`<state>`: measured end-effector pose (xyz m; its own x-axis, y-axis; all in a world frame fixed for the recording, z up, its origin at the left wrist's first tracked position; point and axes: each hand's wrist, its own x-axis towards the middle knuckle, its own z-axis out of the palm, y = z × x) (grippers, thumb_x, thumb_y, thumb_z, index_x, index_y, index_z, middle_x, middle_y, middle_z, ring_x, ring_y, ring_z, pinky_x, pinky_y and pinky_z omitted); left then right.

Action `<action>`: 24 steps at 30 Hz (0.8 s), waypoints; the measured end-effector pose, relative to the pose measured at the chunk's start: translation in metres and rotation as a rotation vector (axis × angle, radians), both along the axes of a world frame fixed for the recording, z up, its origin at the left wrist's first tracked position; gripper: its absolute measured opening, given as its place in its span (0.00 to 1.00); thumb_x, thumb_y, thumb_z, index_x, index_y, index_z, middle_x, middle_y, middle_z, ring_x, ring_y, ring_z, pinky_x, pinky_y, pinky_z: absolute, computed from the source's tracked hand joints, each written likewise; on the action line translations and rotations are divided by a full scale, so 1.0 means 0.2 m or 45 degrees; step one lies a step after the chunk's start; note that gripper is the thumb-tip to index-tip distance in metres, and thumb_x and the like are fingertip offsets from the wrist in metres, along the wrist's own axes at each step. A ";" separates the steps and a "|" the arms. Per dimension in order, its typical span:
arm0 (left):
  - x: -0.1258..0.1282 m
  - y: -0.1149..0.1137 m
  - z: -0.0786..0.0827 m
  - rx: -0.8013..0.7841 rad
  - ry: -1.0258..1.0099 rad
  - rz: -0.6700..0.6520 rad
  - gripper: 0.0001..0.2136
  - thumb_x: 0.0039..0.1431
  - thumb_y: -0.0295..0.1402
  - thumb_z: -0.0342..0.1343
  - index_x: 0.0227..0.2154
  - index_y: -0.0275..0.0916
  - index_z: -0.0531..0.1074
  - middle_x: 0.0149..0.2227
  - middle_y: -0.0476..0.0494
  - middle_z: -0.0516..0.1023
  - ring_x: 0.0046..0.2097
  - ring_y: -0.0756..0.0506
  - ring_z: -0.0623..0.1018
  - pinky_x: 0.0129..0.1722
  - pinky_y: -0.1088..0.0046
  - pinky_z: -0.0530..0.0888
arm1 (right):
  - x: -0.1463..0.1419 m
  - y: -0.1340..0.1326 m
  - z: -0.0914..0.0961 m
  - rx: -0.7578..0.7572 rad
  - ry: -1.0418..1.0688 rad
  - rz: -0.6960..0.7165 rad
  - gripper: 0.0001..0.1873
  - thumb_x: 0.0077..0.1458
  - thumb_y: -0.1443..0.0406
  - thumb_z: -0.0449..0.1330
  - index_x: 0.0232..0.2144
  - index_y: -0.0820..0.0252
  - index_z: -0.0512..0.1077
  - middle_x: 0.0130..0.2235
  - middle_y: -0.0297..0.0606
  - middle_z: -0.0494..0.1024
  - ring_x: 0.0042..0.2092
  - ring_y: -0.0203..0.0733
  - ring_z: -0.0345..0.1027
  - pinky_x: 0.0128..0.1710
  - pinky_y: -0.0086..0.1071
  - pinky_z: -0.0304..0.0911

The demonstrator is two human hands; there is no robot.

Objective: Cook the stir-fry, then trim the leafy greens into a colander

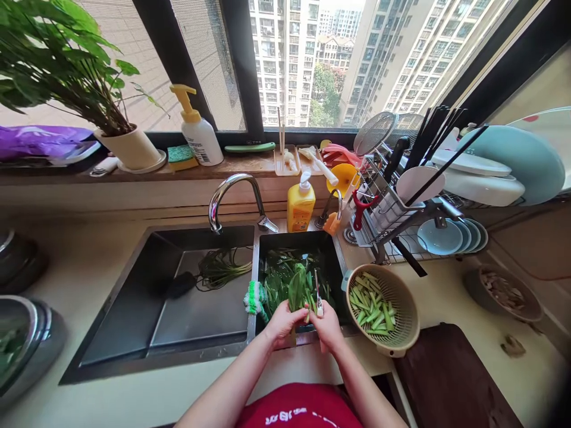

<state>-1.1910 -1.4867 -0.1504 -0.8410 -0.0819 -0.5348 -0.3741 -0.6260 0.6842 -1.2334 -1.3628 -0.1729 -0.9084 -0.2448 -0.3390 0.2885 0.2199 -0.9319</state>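
Note:
My left hand (285, 321) is closed around a bunch of leafy green vegetable (296, 288), its leaves pointing up and away from me. Beside it my right hand (326, 326) grips a small knife (318, 291), its narrow blade upright; the fingers hide most of the handle. Both hands meet at the stems, over the front of the right sink basin (341, 273). More leafy greens (275, 276) lie in water in that basin. To the right, a beige colander (408, 303) holds cut green stem pieces (372, 303).
Left of the hands is a wide dark sink basin (200, 315) with thin green stalks (225, 267) in it. The faucet (236, 181) arches behind. A yellow pump bottle (300, 205), a crowded dish rack (379, 220) and a dark cutting board (450, 374) stand around.

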 end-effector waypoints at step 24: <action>0.12 0.08 -0.11 -0.248 0.005 0.028 0.19 0.38 0.41 0.64 0.31 0.34 0.69 0.21 0.54 0.67 0.20 0.57 0.60 0.20 0.81 0.56 | 0.07 -0.05 -0.11 -0.343 -0.243 -0.183 0.13 0.35 0.61 0.63 0.25 0.61 0.67 0.20 0.29 0.69 0.21 0.34 0.61 0.21 0.27 0.59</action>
<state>-1.1669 -1.4701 -0.1729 -0.8398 -0.2023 -0.5038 -0.3589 -0.4894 0.7948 -1.2185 -1.3728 -0.1941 -0.8667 -0.2231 -0.4462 0.4728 -0.0820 -0.8774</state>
